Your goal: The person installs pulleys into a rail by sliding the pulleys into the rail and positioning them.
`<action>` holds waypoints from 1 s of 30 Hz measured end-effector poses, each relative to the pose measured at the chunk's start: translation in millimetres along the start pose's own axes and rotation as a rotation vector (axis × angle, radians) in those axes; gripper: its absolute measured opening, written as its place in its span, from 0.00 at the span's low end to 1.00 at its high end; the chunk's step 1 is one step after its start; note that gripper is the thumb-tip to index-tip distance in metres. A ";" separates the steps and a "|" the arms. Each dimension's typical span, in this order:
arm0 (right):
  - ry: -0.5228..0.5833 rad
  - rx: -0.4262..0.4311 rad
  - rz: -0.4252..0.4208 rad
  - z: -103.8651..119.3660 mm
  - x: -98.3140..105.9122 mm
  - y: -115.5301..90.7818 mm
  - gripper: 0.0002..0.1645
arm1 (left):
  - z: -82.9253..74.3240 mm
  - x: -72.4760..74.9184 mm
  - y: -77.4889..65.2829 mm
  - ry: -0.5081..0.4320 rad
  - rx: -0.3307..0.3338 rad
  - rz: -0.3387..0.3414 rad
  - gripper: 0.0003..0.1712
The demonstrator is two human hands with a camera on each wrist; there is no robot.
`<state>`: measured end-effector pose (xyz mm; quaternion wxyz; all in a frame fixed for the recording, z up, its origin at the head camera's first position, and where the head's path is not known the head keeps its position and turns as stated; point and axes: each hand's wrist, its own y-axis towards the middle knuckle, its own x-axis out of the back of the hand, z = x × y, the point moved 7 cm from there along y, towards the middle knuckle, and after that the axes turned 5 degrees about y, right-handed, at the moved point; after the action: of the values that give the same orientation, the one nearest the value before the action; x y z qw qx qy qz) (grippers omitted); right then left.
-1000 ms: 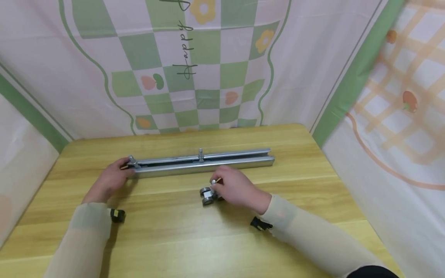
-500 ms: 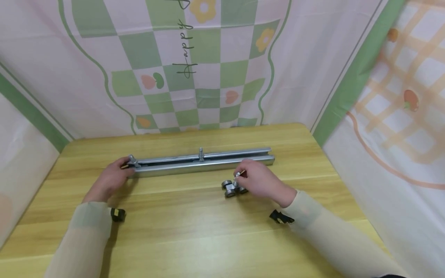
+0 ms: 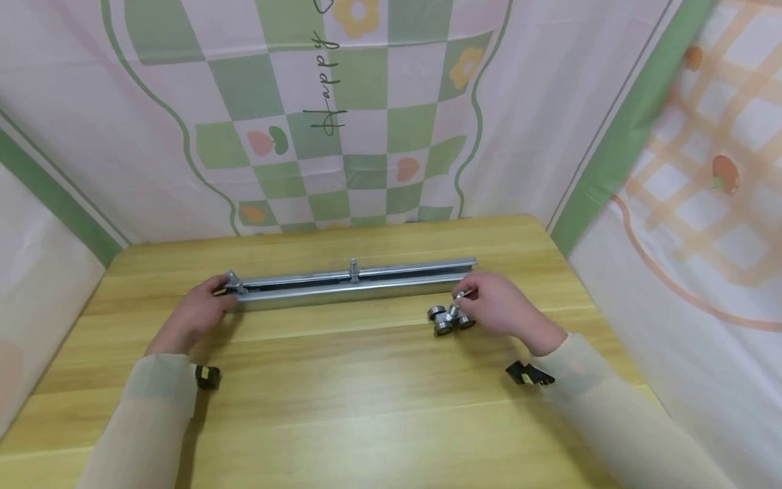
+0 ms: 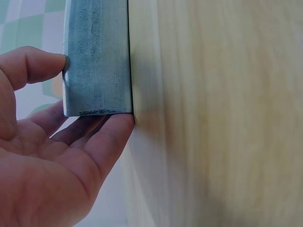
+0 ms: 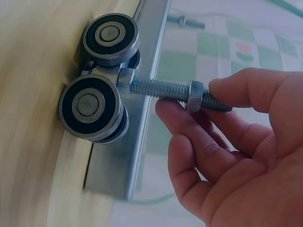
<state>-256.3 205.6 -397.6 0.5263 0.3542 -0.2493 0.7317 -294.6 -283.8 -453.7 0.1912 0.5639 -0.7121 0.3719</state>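
A C-shaped steel track (image 3: 342,295) lies lengthwise on the table with its slot facing up. My left hand (image 3: 198,309) grips its left end; in the left wrist view the thumb presses the upper edge and fingers sit against the end face. Pinched in my right hand (image 3: 501,305) is a four-wheeled roller trolley (image 3: 444,326), near the track's right end. The right wrist view shows thumb and fingers on its threaded bolt (image 5: 158,90), around the nut (image 5: 194,96). Its wheels (image 5: 89,105) are outside the track, close to the table.
Two more bolts stand up from the slot: a tilted one (image 3: 233,282) by my left hand and an upright one (image 3: 354,270) near the middle. The wooden table (image 3: 342,407) backs onto a printed cloth (image 3: 366,136). Further cloth hangs at both sides.
My right hand has carried the roller trolley rightward and slightly away from me, from below the track's middle to near its right end. My left hand and the track have stayed put.
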 end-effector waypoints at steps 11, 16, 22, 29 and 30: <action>-0.010 -0.116 -0.084 -40.6 34.4 -17.0 0.13 | 0.3 -1.1 1.0 -0.008 0.001 0.003 0.42; -0.017 -0.154 -0.106 -54.6 45.4 -21.6 0.14 | 0.8 -1.5 0.5 -0.019 0.006 -0.001 0.42; -0.045 -0.179 -0.146 -71.4 58.4 -25.8 0.16 | -0.5 -1.0 -0.1 -0.033 0.012 0.007 0.42; -0.043 -0.195 -0.177 -89.3 70.2 -30.5 0.16 | -2.0 -0.8 0.2 -0.034 0.002 0.005 0.41; -0.047 -0.193 -0.187 -90.1 72.0 -31.4 0.16 | -1.8 -0.9 0.3 -0.033 0.004 0.006 0.41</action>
<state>-263.7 324.9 -397.9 0.6177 0.3407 -0.2968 0.6436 -294.9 -281.9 -453.3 0.1773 0.5680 -0.7162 0.3646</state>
